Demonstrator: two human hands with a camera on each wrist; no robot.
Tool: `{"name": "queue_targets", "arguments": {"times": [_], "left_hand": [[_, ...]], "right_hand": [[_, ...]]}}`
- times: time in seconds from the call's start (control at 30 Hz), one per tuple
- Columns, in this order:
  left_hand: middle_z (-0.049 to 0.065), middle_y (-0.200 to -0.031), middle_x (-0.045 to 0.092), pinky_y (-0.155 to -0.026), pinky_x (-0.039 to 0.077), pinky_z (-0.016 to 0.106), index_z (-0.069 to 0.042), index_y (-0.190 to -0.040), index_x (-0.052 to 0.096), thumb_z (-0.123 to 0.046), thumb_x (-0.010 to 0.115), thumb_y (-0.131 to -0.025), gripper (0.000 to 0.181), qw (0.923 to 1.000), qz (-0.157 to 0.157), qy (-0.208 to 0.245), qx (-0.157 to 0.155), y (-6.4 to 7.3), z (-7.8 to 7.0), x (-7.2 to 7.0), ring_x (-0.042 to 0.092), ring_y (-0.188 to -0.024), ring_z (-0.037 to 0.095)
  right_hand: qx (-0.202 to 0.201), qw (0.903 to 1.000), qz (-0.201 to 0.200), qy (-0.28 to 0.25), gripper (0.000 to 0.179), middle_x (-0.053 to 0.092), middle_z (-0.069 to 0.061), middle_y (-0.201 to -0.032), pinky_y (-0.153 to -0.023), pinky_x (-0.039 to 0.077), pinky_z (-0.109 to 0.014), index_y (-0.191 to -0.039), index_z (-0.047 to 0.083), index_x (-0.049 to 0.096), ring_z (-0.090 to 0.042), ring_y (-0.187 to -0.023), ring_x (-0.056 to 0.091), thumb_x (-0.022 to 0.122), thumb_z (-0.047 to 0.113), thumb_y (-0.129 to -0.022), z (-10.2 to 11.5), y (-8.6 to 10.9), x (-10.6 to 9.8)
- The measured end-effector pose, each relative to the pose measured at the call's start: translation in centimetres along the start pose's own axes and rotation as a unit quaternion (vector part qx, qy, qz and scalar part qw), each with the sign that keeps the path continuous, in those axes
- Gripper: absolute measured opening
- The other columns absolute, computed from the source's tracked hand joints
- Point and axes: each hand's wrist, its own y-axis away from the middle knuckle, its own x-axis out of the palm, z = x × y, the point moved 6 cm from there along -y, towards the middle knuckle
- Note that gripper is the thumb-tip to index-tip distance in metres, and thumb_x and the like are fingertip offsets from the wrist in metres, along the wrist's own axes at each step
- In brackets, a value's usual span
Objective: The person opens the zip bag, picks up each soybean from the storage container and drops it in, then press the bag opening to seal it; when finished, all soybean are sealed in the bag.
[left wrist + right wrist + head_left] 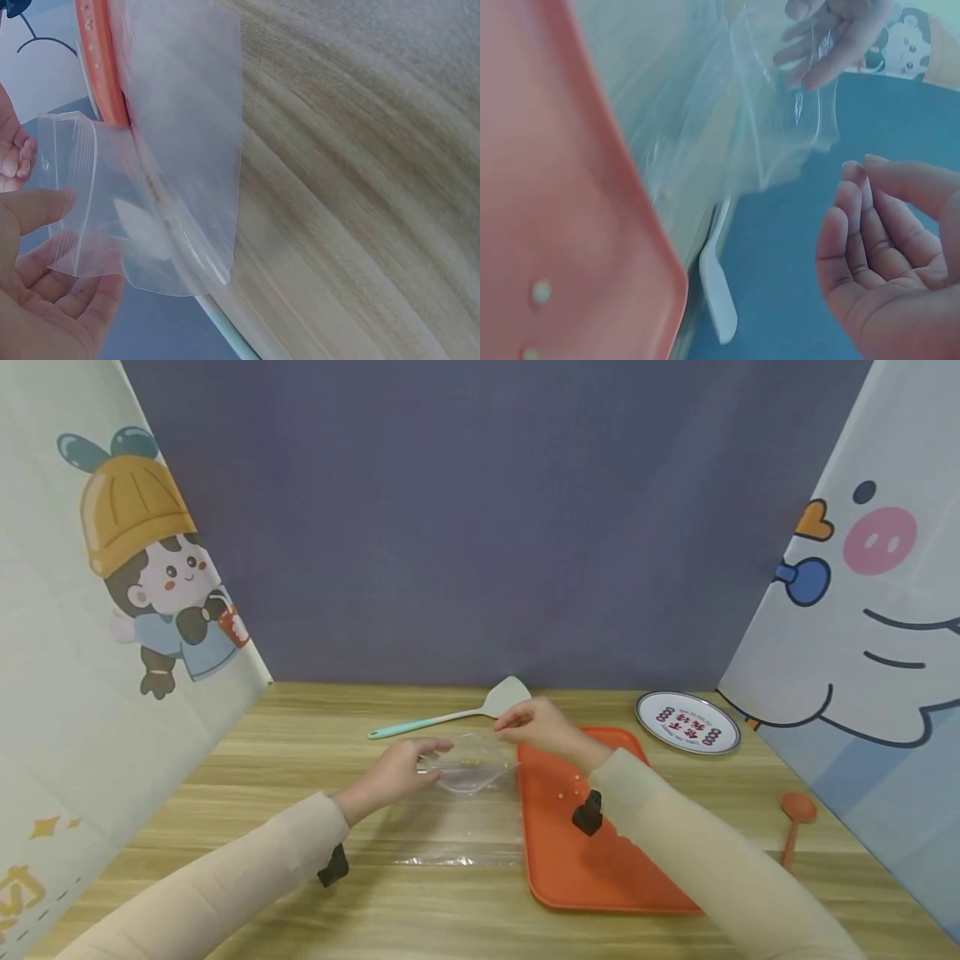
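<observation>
A clear zip-lock bag [472,768] lies on the table with its mouth raised. My left hand [401,770] holds the mouth by one side, the thumb on one face and the fingers behind the plastic in the left wrist view. Several small yellow beans [469,763] show in the bag. My right hand [546,727] is above the bag's right side, apart from it. Its thumb tip meets the index fingertip [855,171], and nothing is visible between them. An orange tray [585,877] beside the bag bears several more beans [541,292].
Behind the bag lies a spatula [504,697] with a pale green handle. A white plate [723,739] with red print is at the back right. An orange spoon [798,808] lies near the right edge. A dark panel [480,527] stands at the back.
</observation>
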Motion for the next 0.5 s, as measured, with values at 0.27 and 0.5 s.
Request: {"name": "queue_targets", "arguments": {"times": [0.27,0.5], "left_hand": [[0.017,-0.123,0.065,-0.095,0.053,0.047,-0.001,-0.127,0.06,-0.004,0.07,-0.085,0.043,1.0,-0.003,-0.002,-0.005,0.0,0.2,-0.1,0.063,-0.109,0.034],[0.017,-0.122,0.066,-0.094,0.053,0.047,-0.001,-0.126,0.061,-0.004,0.07,-0.084,0.043,0.9999,-0.004,-0.01,-0.001,0.1,0.1,-0.1,0.063,-0.109,0.033]], "right_hand": [[0.022,0.9996,0.003,-0.016,0.023,0.073,-0.017,-0.102,-0.081,0.058,-0.038,-0.106,-0.005,0.07,-0.013,-0.085,0.067,0.07,0.009,-0.087,-3.1,1.4,-2.9],[0.061,0.9979,0.007,0.022,0.025,0.073,-0.012,-0.101,-0.083,0.056,-0.047,-0.108,-0.002,0.07,-0.03,-0.093,0.067,0.068,0.013,-0.089,-6.4,2.4,-5.6]]}}
